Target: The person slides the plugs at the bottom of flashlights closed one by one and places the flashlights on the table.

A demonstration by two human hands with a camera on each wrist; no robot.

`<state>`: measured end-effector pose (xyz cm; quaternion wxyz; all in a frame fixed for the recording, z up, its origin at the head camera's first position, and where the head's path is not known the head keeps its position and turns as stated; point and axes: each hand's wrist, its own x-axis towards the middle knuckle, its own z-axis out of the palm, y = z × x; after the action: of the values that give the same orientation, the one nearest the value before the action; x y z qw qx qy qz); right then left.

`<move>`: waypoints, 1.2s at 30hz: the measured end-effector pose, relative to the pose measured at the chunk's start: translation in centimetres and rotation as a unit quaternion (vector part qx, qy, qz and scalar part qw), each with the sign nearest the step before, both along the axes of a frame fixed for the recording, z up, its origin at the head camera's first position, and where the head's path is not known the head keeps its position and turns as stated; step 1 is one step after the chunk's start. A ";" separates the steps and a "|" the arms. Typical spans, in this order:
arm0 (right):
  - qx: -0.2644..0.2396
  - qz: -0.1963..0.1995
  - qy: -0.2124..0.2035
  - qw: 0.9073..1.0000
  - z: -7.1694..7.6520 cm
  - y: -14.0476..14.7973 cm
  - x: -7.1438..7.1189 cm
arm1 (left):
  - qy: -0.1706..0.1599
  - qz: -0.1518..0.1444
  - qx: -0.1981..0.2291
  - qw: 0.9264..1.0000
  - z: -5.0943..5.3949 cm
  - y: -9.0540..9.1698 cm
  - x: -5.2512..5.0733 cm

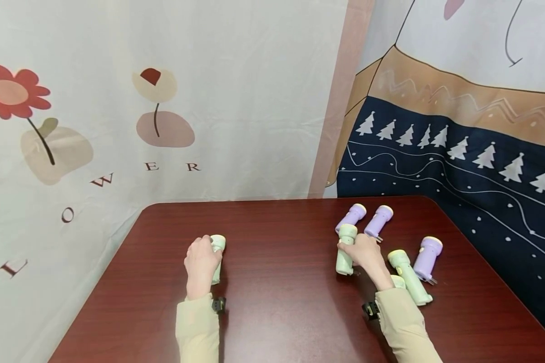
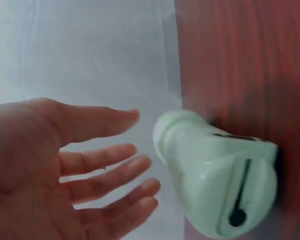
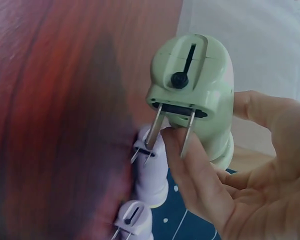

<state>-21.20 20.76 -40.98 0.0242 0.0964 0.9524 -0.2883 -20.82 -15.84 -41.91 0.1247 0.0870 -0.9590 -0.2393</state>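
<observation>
On the left part of the table lies a green flashlight (image 1: 217, 267) (image 2: 215, 175), its slotted end facing the left wrist camera. Beside it is my left hand (image 1: 202, 262) (image 2: 90, 170), thumb and fingers extended, with a gap between fingertips and flashlight in the left wrist view. My right hand (image 1: 368, 254) (image 3: 250, 165) grips another green flashlight (image 1: 345, 252) (image 3: 195, 85) between thumb and fingers. Two metal prongs (image 3: 172, 127) stick out of its end, towards the right wrist camera.
Two purple flashlights (image 1: 351, 217) (image 1: 379, 220) lie behind the right hand. Farther right are a third purple one (image 1: 428, 257) and a green one (image 1: 410, 279), with another green one (image 1: 397, 282) partly hidden by the right wrist. A patterned curtain (image 1: 254, 101) hangs behind the table (image 1: 277, 322).
</observation>
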 end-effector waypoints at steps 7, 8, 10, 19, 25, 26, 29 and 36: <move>0.000 0.001 0.034 0.999 0.3 -1.3 -0.5 | 0.054 -0.031 -0.021 0.998 0.3 2.8 -0.6; -0.003 0.001 0.037 0.999 0.3 -1.5 -0.6 | 0.066 -0.040 -0.027 0.997 0.2 3.4 -0.6; -0.002 0.002 0.048 0.999 0.3 -1.9 -0.7 | 0.094 -0.058 -0.040 0.993 0.0 4.6 -0.6; -0.019 -0.003 0.075 0.997 0.7 -3.7 -0.8 | 0.144 -0.153 -0.055 0.976 -0.4 9.1 -0.1; -0.036 -0.003 0.087 0.996 1.5 -4.6 -0.6 | 0.141 -0.239 -0.047 0.960 -0.3 11.2 0.8; -0.037 -0.003 0.090 0.995 1.6 -4.7 -0.5 | 0.138 -0.252 -0.046 0.957 -0.3 11.5 0.9; -0.038 -0.003 0.097 0.995 1.8 -5.1 -0.3 | 0.133 -0.285 -0.047 0.948 -0.1 12.3 1.3; -0.037 -0.004 0.124 0.992 2.2 -5.7 -0.1 | 0.131 -0.330 -0.065 0.933 -0.1 13.9 2.0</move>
<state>-21.31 15.03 -38.83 -0.0915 0.0629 0.9363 -0.3332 -18.82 -1.94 -42.04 0.1683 -0.2744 -0.9225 -0.2129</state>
